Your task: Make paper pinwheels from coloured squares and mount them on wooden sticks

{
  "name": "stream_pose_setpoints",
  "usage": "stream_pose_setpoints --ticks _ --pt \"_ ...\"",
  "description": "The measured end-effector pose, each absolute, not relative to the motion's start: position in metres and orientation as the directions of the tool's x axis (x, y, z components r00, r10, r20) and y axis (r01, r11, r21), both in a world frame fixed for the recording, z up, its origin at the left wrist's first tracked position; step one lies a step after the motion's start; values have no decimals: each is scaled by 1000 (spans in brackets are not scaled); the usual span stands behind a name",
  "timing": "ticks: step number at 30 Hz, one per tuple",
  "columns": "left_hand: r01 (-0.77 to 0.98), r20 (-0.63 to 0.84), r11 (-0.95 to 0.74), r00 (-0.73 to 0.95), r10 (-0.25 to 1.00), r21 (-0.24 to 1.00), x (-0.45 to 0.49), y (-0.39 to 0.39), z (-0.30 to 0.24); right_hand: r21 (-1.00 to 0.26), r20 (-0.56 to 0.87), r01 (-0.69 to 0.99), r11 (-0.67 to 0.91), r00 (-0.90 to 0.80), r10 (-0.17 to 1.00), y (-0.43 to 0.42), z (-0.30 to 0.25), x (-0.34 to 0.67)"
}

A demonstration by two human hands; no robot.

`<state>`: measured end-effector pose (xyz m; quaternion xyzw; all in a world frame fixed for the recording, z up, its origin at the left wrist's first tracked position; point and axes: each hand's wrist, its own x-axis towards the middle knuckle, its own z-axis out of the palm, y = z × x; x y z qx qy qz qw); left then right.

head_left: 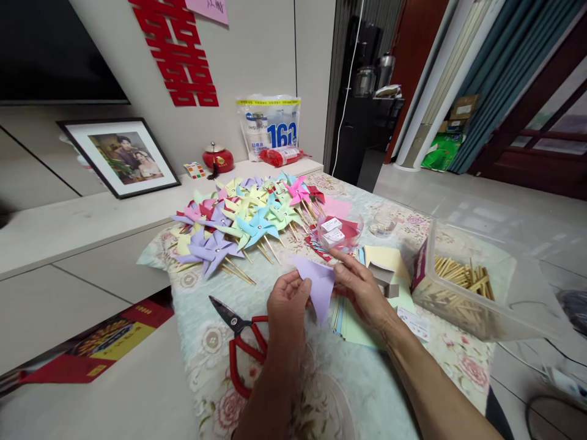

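My left hand (288, 304) and my right hand (362, 284) together hold a folded lilac paper sheet (316, 287) above the floral tablecloth (367, 379). The left hand's fingers pinch the sheet's left edge, and the right hand's fingers pinch its upper right edge. The paper hangs down in a triangle between them. Red-handled scissors (243, 342) lie on the cloth just left of my left wrist. A stack of coloured paper sheets (358, 324) rests under my right hand.
Several finished paper pinwheels (238, 223) on wooden sticks lie at the table's far side. A clear bowl (339, 231) with small white boxes stands behind my hands. A clear bin of wooden sticks (463, 284) sits at right. A framed photo (121, 156) leans on the shelf.
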<state>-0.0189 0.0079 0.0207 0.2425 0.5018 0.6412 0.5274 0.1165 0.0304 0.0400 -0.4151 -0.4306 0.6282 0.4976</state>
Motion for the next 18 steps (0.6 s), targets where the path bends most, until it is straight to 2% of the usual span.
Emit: stream_pose_setpoints --ticks 2,4,6,7,9,11,13,14,18 --pt "-381 -199 69 -313 929 922 -20 8 19 -967 -72 -232 -107 -155 985 30 38 114" --pt "-258 -176 98 -298 938 961 -24 4 18 -981 -44 -182 -65 -116 992 31 33 113" --pt "-6 -112 115 -299 948 993 -32 -5 17 -992 -11 -122 -19 -67 998 33 29 112" --pt "180 -39 96 -294 955 979 -37 -11 16 -996 3 -93 -1 -51 999 34 28 112" --pt "583 163 -32 -175 971 812 -49 -26 14 -999 28 -42 26 -36 999 35 26 113" --pt "814 257 -132 -22 966 566 -59 -40 13 -999 43 10 43 -54 998 34 26 114" --pt "906 280 -188 82 957 379 -69 -53 12 -997 45 57 51 -102 994 33 27 114" --pt "919 285 -215 119 951 332 -73 -58 12 -995 42 82 53 -130 991 32 27 114" --pt "906 321 -300 201 925 298 -87 -75 12 -969 63 220 113 -223 973 27 25 111"
